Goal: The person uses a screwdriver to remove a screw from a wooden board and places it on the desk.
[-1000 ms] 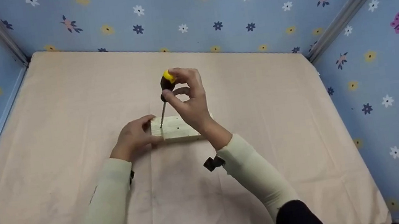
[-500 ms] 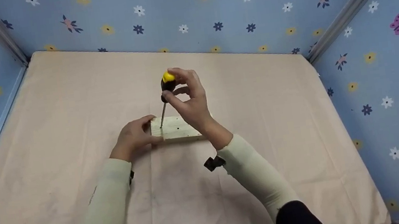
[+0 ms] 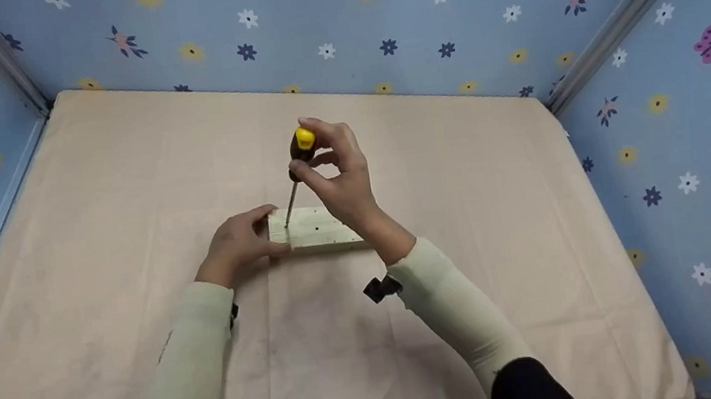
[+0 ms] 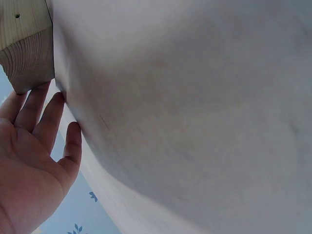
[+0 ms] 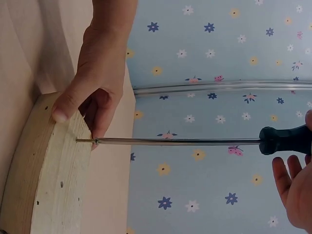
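Note:
A pale wooden block [image 3: 306, 239] lies on the cloth, with small dark holes in its upper face. At its left end my left hand [image 3: 237, 242] grips it between thumb and fingers; the fingertips reach the end grain [image 4: 29, 61] in the left wrist view. My right hand [image 3: 348, 183] holds a screwdriver [image 3: 303, 148] by its black-and-yellow handle, fingers at the top and thumb lower down. The right wrist view shows the long metal shaft [image 5: 180, 142] meeting the head of a screw [image 5: 85, 140], which stands partly out of the block near the left hand.
A beige cloth [image 3: 480, 210] with creases covers the table. Blue flowered panels [image 3: 331, 17] stand behind and on both sides, joined by grey corner posts [image 3: 640, 11]. A black wrist mount [image 3: 381, 289] sticks out from the right sleeve.
The screwdriver handle has turned in the right fingers and leans slightly more to the right, its yellow end showing differently. The left hand and the block have stayed in place.

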### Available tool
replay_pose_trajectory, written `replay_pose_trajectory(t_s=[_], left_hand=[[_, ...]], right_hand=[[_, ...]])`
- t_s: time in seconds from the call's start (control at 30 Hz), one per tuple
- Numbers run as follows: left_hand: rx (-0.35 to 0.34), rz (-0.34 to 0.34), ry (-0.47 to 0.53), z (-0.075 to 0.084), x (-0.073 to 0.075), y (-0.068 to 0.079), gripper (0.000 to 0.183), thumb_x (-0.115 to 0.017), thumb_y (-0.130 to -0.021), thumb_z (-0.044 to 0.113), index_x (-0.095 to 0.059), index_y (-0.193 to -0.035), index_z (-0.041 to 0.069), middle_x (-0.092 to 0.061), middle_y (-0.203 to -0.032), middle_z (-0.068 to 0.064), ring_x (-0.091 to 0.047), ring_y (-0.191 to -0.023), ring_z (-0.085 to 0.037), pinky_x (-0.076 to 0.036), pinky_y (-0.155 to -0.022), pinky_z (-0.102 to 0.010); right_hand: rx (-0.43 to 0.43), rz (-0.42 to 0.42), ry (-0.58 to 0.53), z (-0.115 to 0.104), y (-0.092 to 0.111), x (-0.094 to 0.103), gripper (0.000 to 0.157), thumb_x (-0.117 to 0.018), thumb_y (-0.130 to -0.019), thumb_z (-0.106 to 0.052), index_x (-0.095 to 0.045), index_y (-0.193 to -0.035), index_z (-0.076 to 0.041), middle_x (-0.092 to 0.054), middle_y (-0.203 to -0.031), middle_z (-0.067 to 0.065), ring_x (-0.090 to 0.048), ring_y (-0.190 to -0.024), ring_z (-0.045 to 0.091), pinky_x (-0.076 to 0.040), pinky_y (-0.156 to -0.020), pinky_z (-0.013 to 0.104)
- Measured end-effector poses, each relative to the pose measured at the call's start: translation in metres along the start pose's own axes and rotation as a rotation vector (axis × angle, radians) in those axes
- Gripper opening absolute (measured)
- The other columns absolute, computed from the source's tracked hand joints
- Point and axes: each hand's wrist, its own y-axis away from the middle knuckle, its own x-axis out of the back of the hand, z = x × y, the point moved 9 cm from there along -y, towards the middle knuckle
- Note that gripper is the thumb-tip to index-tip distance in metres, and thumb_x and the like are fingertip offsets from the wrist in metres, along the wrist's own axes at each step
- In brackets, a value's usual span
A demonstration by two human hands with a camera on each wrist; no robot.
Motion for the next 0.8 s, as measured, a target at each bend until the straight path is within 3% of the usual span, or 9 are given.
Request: replay_pose_trajectory(t_s=[0.23,0.47,0.67,0.8], left_hand=[[-0.011,0.008,-0.021,0.0011,0.0012,0.0000,0.082,-0.084,-0.064,0.046,-0.053,-0.137,0.027,-0.053,-0.140,-0.003,-0.047,-0.130,-0.024,-0.037,-0.111,-0.044],[-0.009,0.002,-0.028,0.0004,0.0008,0.0003,0.082,-0.083,-0.064,0.047,-0.053,-0.138,0.027,-0.054,-0.140,-0.004,-0.048,-0.129,-0.025,-0.037,-0.110,-0.045],[-0.003,-0.001,-0.017,-0.0006,0.0003,0.0001,0.087,-0.083,-0.063,0.048,-0.050,-0.141,0.027,-0.051,-0.143,-0.004,-0.046,-0.133,-0.025,-0.035,-0.112,-0.045],[-0.002,-0.005,-0.015,-0.0009,-0.0010,0.0003,0.090,-0.083,-0.064,0.049,-0.048,-0.143,0.027,-0.049,-0.146,-0.005,-0.043,-0.135,-0.027,-0.034,-0.112,-0.046]], right_hand=[[-0.012,-0.003,-0.033,0.0032,0.0020,-0.0006,0.044,-0.052,-0.094,0.001,-0.040,-0.136,0.003,-0.055,-0.119,0.020,-0.062,-0.097,0.023,-0.056,-0.077,0.030],[0.027,0.039,-0.029,0.0008,0.0008,0.0041,0.041,-0.065,-0.089,-0.003,-0.051,-0.127,0.004,-0.050,-0.114,0.018,-0.059,-0.091,0.023,-0.057,-0.072,0.029],[0.019,-0.001,-0.007,-0.0017,0.0000,0.0021,0.041,-0.056,-0.091,0.003,-0.049,-0.131,0.004,-0.053,-0.118,0.018,-0.058,-0.097,0.022,-0.056,-0.075,0.028],[0.037,-0.015,0.016,-0.0037,-0.0005,0.0014,0.043,-0.064,-0.090,-0.005,-0.050,-0.130,0.003,-0.051,-0.115,0.018,-0.059,-0.097,0.023,-0.057,-0.074,0.029]])
